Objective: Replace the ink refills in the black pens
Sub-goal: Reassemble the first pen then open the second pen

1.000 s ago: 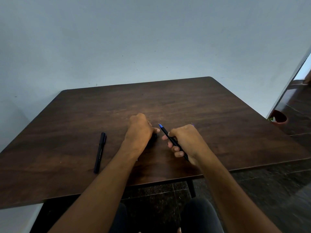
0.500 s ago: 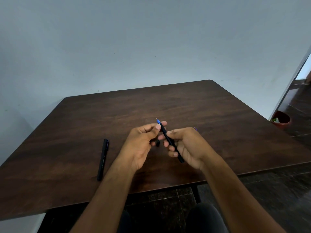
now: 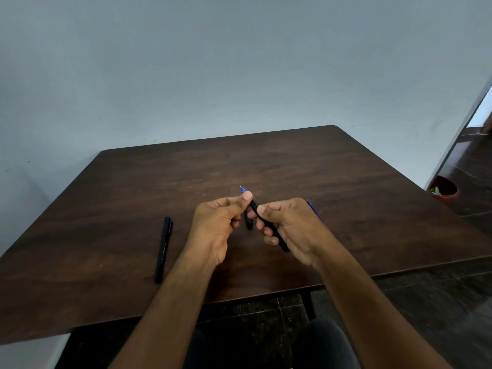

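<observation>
So our left hand (image 3: 218,225) came up off the dark wooden table (image 3: 346,169) and now pinches the blue tip of the slim black pen (image 3: 269,225) our right hand (image 3: 290,227) grips; refill probably about to come out.

Uncapped black pen (image 3: 266,225) tilted midair; capped pen (image 3: 163,249) flat, left; possibly cap (image 3: 249,224).

The right hand (image 3: 290,225) is covering the middle of the black pen (image 3: 282,242), leaving only its blue tip and tail end showing. A small dark piece (image 3: 249,223) is peeking out between the hands, too hidden to identify. Behind the right knuckles a blue-violet sliver (image 3: 311,207) is poking out, mostly blocked.
</observation>
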Available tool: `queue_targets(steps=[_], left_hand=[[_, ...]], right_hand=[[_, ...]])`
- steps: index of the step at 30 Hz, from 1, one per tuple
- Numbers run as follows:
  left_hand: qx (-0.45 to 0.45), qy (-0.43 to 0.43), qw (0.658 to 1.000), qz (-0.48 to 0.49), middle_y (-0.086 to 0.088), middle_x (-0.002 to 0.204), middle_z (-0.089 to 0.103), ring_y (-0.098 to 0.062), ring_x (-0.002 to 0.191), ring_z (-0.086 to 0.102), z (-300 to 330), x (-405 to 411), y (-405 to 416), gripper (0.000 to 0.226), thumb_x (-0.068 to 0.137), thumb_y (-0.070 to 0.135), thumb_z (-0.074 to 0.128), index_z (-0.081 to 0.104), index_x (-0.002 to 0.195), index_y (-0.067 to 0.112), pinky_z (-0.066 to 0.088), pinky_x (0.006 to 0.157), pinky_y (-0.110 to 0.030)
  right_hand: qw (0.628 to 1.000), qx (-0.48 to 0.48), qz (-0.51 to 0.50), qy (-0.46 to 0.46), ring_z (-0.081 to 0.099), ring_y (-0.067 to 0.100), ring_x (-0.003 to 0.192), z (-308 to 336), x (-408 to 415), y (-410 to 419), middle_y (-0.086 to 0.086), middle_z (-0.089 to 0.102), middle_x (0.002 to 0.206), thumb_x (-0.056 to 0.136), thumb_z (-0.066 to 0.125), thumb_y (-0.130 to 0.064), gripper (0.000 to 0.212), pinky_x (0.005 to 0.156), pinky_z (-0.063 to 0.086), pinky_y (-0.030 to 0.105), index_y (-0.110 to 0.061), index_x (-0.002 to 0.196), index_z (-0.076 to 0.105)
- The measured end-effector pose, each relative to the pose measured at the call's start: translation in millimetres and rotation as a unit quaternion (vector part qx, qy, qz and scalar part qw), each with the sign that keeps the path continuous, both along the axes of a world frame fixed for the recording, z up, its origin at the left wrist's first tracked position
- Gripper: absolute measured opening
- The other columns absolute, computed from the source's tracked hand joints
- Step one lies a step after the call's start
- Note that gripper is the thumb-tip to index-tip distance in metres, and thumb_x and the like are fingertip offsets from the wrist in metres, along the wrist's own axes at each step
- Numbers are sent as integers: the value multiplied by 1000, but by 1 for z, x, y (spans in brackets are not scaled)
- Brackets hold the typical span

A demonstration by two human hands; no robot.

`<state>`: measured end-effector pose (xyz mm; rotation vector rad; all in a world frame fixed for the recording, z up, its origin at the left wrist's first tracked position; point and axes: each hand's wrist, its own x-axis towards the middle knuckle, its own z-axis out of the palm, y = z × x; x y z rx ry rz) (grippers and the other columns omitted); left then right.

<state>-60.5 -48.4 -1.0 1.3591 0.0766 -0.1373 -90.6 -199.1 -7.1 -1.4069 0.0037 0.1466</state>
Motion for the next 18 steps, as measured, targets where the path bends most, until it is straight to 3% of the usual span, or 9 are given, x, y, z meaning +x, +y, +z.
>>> queue_targets(steps=[4,7,9,13,18], left_hand=[[38,-11,999,-26,-4,74,67,-11,67,52,3,0,1,31,76,39,81,75,83,9,40,69,-28],[11,-19,996,-89,0,101,75,-12,82,57,8,-3,4,23,93,31,66,76,104,13,38,76,-31],[-21,-34,994,-101,-2,114,76,-11,81,58,9,-3,6,24,99,17,56,72,117,12,38,79,-30],[-35,-33,997,-59,-8,105,78,-11,76,63,6,-1,5,17,94,10,64,75,107,7,40,86,-35],[-26,-24,999,-16,-3,77,73,-14,73,58,4,1,3,29,68,29,85,75,86,8,42,84,-38]], right_hand=[[1000,-6,-3,-19,45,12,53,3,0,1,7,58,65,102,55,-10,27,48,33,26,8,95,74],[1000,-9,-8,-21,45,12,53,3,2,1,7,58,65,102,54,-10,28,48,33,27,9,96,74],[1000,-8,-11,-11,45,13,54,2,2,1,8,59,66,102,54,-10,27,48,33,27,9,97,74],[1000,-7,-6,-5,47,13,55,1,1,2,9,60,68,102,54,-11,27,50,34,27,6,97,75],[1000,-23,-3,-10,49,14,56,0,0,2,10,62,71,102,56,-12,26,51,37,27,2,96,77]])
